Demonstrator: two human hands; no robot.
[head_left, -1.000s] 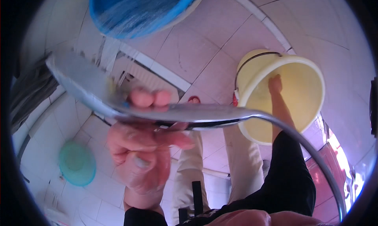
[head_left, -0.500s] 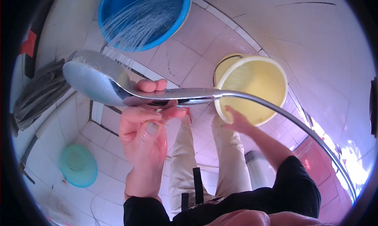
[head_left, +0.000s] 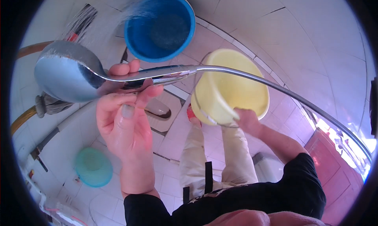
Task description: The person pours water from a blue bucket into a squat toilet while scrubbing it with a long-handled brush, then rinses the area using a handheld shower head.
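My left hand [head_left: 128, 111] is closed around the handle of a chrome shower head [head_left: 67, 72], held up at the left. Water sprays from its far side toward the wall, and part of it falls over the rim of a blue bucket [head_left: 134, 48]. Some water lies at the bottom of that bucket. My right hand [head_left: 247, 120] grips the near rim of a pale yellow bucket [head_left: 210, 92], which is tilted with its mouth to the right. Its fingers are partly hidden by the rim. A metal hose [head_left: 271, 84] runs from the shower handle to the right.
A squat toilet [head_left: 159, 109] is set in the tiled floor left of my feet. A turquoise basin [head_left: 93, 167] lies at the lower left. A grey cloth [head_left: 53, 105] hangs by the left wall. A grey bin [head_left: 267, 167] and a red door [head_left: 334, 171] are at the right.
The shower head has moved left and its spray now reaches left of the blue bucket. My right hand has closed on the yellow bucket's rim, and that bucket has tipped and shifted left.
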